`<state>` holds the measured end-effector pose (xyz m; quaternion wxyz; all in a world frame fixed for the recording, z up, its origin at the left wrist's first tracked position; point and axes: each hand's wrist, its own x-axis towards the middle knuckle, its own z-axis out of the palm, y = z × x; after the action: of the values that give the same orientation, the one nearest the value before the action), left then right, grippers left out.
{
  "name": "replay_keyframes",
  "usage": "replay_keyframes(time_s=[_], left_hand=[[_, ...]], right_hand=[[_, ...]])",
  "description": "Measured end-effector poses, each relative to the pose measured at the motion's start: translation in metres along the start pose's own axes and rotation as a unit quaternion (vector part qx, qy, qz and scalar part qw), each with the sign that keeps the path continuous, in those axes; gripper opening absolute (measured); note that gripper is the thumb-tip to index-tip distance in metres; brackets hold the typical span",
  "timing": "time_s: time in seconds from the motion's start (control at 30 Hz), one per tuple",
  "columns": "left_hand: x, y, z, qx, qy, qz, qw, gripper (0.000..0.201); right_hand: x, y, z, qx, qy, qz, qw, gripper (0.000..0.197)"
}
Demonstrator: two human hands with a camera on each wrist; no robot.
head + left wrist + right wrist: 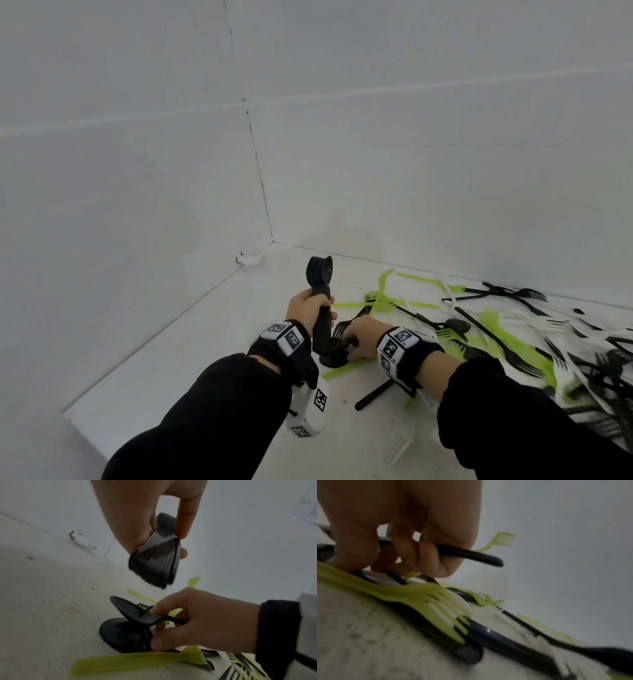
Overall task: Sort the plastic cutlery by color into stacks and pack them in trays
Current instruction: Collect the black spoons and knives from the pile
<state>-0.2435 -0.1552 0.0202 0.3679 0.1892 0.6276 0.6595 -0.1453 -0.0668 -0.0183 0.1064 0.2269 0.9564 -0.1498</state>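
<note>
My left hand (pixel 308 303) grips a thick stack of black cutlery (pixel 322 329) by the handles and holds it upright above the white table (pixel 205 342). In the left wrist view the stack's handle ends (pixel 154 563) fan out below the left hand's fingers (pixel 187 513). Just to its right, low over the table, my right hand (pixel 358 337) pinches a black spoon (pixel 135 613); its handle (pixel 471 556) sticks out past my curled fingers (pixel 426 555). Another black spoon (pixel 123 637) lies under that hand, beside a green fork (pixel 428 597).
A mixed heap of green, white and black cutlery (pixel 513 329) spreads over the table's right side up to the back wall. A black handle (pixel 373 397) and a white fork (pixel 397 445) lie near my right forearm. White walls meet at a corner with a small white fitting (pixel 251 258).
</note>
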Motion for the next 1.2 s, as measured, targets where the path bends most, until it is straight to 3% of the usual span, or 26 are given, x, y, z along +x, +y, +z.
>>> replay_keyframes(time_s=[0.27,0.47,0.63,0.8,0.97,1.1,1.2], left_hand=[[0.002,-0.007,0.008,0.0,-0.011,-0.003,1.0,0.02],[-0.001,-0.007,0.024,-0.012,-0.031,0.0,0.999,0.02],[-0.006,-0.009,0.04,-0.009,-0.052,-0.008,0.999,0.019],[-0.012,-0.019,0.064,-0.023,-0.07,-0.02,0.997,0.01],[-0.022,-0.032,0.097,-0.036,-0.117,-0.042,0.992,0.014],[-0.036,-0.039,0.12,-0.051,-0.151,-0.058,0.986,0.013],[-0.042,-0.042,0.133,-0.05,-0.173,-0.064,0.982,0.014]], right_hand=[[-0.015,0.009,-0.004,0.011,-0.007,0.009,1.0,0.03],[-0.031,0.024,-0.015,0.108,0.097,0.11,0.983,0.031],[-0.042,0.05,-0.031,0.213,0.186,0.16,0.946,0.009],[-0.063,0.068,-0.041,0.306,0.32,0.218,0.87,0.022],[-0.077,0.071,-0.033,0.488,0.323,0.18,0.791,0.024],[-0.092,0.072,-0.022,0.452,0.341,0.199,0.8,0.022],[-0.102,0.078,-0.015,0.452,0.348,0.223,0.79,0.019]])
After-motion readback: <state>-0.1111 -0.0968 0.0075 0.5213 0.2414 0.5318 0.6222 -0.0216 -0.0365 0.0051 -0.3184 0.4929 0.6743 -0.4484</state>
